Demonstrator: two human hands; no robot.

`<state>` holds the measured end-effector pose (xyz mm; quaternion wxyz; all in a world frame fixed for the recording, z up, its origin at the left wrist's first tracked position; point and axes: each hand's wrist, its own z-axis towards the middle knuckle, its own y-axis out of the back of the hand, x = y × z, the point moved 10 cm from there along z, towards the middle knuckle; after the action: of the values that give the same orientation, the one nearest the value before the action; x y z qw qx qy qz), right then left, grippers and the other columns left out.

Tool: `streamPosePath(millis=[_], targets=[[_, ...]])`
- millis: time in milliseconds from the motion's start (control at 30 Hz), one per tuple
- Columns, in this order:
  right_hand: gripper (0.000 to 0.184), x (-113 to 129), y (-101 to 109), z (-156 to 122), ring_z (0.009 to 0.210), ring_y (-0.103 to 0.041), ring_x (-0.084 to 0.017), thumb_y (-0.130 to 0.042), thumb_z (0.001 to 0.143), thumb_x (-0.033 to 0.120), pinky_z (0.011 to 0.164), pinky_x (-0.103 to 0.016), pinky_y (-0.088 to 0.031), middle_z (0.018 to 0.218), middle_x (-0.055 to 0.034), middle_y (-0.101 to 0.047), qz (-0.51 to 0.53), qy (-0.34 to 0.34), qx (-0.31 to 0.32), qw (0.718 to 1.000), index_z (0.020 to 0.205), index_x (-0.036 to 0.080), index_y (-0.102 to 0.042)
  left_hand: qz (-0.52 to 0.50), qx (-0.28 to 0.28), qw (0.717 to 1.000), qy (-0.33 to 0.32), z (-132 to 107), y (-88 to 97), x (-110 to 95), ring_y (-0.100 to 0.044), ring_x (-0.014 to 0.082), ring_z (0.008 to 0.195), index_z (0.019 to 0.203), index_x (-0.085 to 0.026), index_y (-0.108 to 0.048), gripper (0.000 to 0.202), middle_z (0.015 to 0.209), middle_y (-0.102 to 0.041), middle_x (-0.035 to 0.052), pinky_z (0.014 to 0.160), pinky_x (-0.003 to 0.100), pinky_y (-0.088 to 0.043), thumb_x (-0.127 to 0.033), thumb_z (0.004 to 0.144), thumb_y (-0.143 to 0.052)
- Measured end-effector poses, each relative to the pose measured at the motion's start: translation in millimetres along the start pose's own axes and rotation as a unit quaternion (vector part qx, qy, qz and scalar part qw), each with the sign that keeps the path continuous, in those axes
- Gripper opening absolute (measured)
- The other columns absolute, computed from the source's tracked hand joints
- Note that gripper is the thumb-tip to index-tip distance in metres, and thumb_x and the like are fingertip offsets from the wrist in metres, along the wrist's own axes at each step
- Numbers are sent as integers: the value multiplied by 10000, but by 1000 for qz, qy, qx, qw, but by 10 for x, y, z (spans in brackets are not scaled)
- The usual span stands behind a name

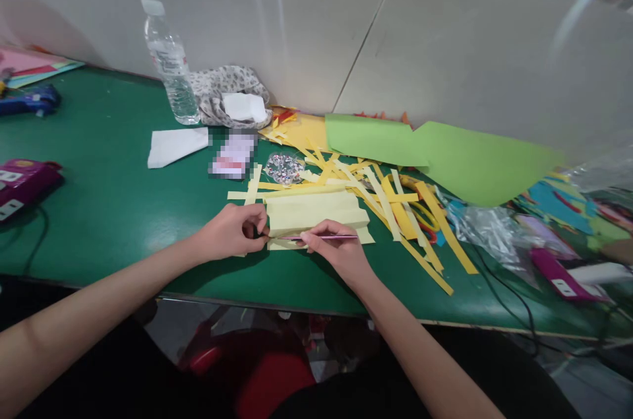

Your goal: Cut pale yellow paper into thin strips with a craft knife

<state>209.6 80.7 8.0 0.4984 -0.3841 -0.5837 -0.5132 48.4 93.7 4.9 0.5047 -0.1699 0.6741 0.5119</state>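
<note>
A sheet of pale yellow paper (311, 209) with crosswise folds lies on the green table in front of me. My left hand (235, 231) pinches the paper's left edge near its front fold, fingertips closed. In my right hand (339, 249) is a thin purple stick (341, 236), gripped between thumb and fingers and lying along the front fold. Its left end runs toward my left fingertips; its exact kind is too small to tell. Yellow paper strips (386, 204) are scattered behind and to the right of the sheet.
A water bottle (171, 69), a spotted cloth (230, 86), a phone-like blurred item (234, 155) and a clear dish of beads (284, 168) stand behind. Green sheets (475, 158) lean by the wall. Purple power strips (564, 274) (27, 185) with cords lie at both sides.
</note>
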Motion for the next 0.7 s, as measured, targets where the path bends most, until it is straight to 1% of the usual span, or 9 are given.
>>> streamPosePath(millis=[133,267,533,700], targets=[[217,2,5,-1,580,-643,-165,-734,723,406,572,-280,-505,622,-24,-712,-1,6,-2,1000,679,201,-680,7,0,1000,3,11,8,4,-483,52,441,706,-182,-467,132,540,-554,-72,449,145,-358,-176,690,-598],[206,2,-1,-6,582,-640,-166,-732,727,399,570,-281,-489,589,-9,-687,-7,3,0,1000,679,204,-683,1,7,1000,1,26,6,-5,-491,49,451,757,-174,-514,100,611,-606,-51,454,149,-373,-166,698,-594],[168,11,-18,-3,577,-623,-148,-738,723,363,589,-273,-484,599,1,-686,-3,-1,11,1000,691,203,-700,1,2,1000,-6,5,20,0,-483,50,446,771,-174,-520,102,591,-595,-58,447,151,-369,-165,705,-598],[162,9,-21,-5,601,-642,-158,-743,716,365,591,-276,-488,624,-5,-704,3,-2,22,1000,692,209,-705,0,1,1000,-9,17,18,-4,-491,57,459,776,-176,-511,102,618,-611,-48,456,162,-375,-169,712,-590]])
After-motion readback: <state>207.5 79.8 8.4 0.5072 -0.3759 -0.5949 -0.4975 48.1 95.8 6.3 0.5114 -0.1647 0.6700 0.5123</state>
